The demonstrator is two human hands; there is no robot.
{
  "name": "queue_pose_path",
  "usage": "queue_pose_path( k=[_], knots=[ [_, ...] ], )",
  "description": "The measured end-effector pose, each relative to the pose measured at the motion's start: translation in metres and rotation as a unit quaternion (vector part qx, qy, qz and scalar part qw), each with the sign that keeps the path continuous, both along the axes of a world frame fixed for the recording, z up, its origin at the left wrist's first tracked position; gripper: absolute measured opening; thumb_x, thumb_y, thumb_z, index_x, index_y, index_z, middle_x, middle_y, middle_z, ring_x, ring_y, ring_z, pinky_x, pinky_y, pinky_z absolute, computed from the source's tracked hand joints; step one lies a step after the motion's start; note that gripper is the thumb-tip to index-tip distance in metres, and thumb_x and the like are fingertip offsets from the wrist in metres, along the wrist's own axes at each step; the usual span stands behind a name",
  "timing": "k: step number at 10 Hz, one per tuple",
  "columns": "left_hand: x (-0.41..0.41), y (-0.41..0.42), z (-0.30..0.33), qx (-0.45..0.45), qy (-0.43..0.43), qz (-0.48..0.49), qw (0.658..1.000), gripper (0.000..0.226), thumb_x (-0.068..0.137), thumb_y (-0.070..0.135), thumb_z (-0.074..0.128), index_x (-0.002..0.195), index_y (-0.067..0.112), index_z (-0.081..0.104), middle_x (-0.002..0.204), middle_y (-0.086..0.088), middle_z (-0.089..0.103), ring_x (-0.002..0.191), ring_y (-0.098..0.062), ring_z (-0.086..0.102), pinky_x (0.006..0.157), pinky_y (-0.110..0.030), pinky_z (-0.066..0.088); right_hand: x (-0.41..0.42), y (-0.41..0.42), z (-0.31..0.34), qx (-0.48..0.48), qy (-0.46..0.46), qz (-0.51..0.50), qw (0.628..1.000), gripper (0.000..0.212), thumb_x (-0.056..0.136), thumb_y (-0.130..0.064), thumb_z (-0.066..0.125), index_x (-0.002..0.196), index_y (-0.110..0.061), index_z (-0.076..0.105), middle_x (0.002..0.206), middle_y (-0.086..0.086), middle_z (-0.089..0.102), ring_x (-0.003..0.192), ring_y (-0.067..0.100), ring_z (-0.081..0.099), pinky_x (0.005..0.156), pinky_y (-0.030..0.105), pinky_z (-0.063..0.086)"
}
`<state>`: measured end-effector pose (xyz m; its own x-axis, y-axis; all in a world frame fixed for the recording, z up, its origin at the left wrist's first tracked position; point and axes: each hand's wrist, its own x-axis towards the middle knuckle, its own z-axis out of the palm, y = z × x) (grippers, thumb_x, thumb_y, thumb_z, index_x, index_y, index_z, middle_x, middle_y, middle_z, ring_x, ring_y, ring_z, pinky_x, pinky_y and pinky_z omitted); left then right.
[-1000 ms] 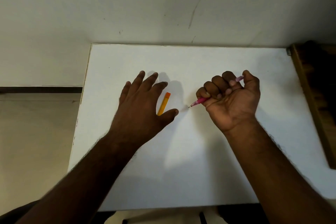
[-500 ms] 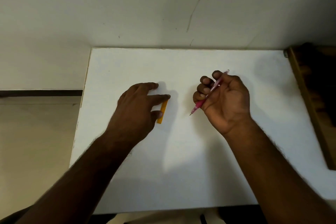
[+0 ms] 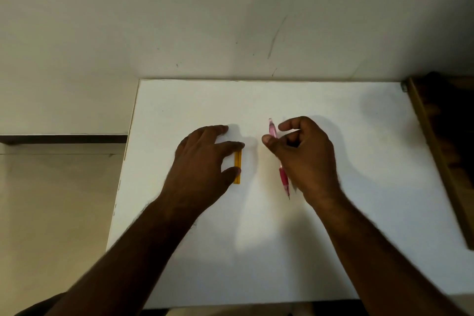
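Two light, stiff, likely slippery things sit mid-way across the white tabletop (image 3: 333,251): my left hand (image 3: 202,161) pinches the small orange plastic lead case (image 3: 238,165), lying flat, by its ends; my right hand (image 3: 305,159) pinches the slim pink plastic mechanical pencil (image 3: 283,178) mid-barrel, its steadiest hold.

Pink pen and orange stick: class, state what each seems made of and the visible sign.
Pink pen: probably glossy plastic; the upper barrel looks translucent, the lower grip a deeper opaque pink, perhaps rubber. Orange stick: likely smooth plastic, flat-sided with even colour, though too small to be sure.
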<state>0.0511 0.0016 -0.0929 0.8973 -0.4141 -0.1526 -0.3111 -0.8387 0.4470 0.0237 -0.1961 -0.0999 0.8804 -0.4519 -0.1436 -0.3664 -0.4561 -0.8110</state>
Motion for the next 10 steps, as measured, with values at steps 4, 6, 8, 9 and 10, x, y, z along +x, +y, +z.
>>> queue_pose_path(
  k=[4, 6, 8, 9, 10],
  knots=[
    [-0.001, -0.003, 0.001, 0.01, 0.001, 0.011, 1.0, 0.054, 0.084, 0.045, 0.073, 0.136, 0.043, 0.056, 0.155, 0.008, 0.038, 0.145, -0.017, 0.03, 0.116, -0.038, 0.024, -0.008, 0.016, -0.015, -0.191, 0.019, 0.046, 0.98, 0.032, 0.082, -0.046, 0.081, 0.084, -0.025, 0.057, 0.073, -0.009, 0.063, 0.066, 0.011, 0.061, 0.065, 0.026, 0.042],
    [-0.001, -0.004, 0.003, 0.007, 0.006, 0.013, 1.0, 0.054, 0.084, 0.044, 0.072, 0.136, 0.043, 0.056, 0.156, 0.008, 0.037, 0.145, -0.017, 0.029, 0.117, -0.038, 0.024, -0.007, 0.017, -0.018, -0.187, 0.016, 0.048, 0.981, 0.031, 0.084, -0.046, 0.079, 0.085, -0.023, 0.058, 0.076, -0.007, 0.061, 0.066, 0.012, 0.058, 0.067, 0.025, 0.044],
    [-0.001, -0.002, 0.003, -0.003, 0.006, 0.007, 1.0, 0.056, 0.082, 0.044, 0.074, 0.135, 0.041, 0.057, 0.155, 0.007, 0.039, 0.145, -0.018, 0.031, 0.116, -0.038, 0.025, -0.007, 0.014, -0.016, -0.168, 0.019, 0.039, 0.985, 0.038, 0.081, -0.054, 0.078, 0.092, -0.024, 0.057, 0.083, -0.007, 0.062, 0.07, 0.011, 0.058, 0.063, 0.02, 0.041],
    [0.002, -0.001, 0.003, -0.017, -0.008, 0.015, 1.0, 0.056, 0.083, 0.047, 0.072, 0.136, 0.04, 0.056, 0.155, 0.007, 0.039, 0.144, -0.018, 0.032, 0.116, -0.039, 0.027, -0.005, 0.01, -0.014, -0.17, -0.005, 0.023, 0.985, 0.041, 0.081, -0.058, 0.076, 0.096, -0.023, 0.059, 0.083, -0.008, 0.062, 0.071, 0.011, 0.059, 0.067, 0.023, 0.045],
    [0.001, 0.001, 0.005, -0.032, -0.021, 0.034, 0.999, 0.056, 0.085, 0.051, 0.068, 0.137, 0.036, 0.056, 0.154, 0.005, 0.042, 0.143, -0.02, 0.036, 0.116, -0.043, 0.031, -0.006, 0.008, -0.013, -0.17, -0.017, 0.004, 0.985, 0.04, 0.081, -0.059, 0.075, 0.095, -0.026, 0.057, 0.083, -0.011, 0.06, 0.069, 0.007, 0.057, 0.061, 0.017, 0.041]
  ],
)
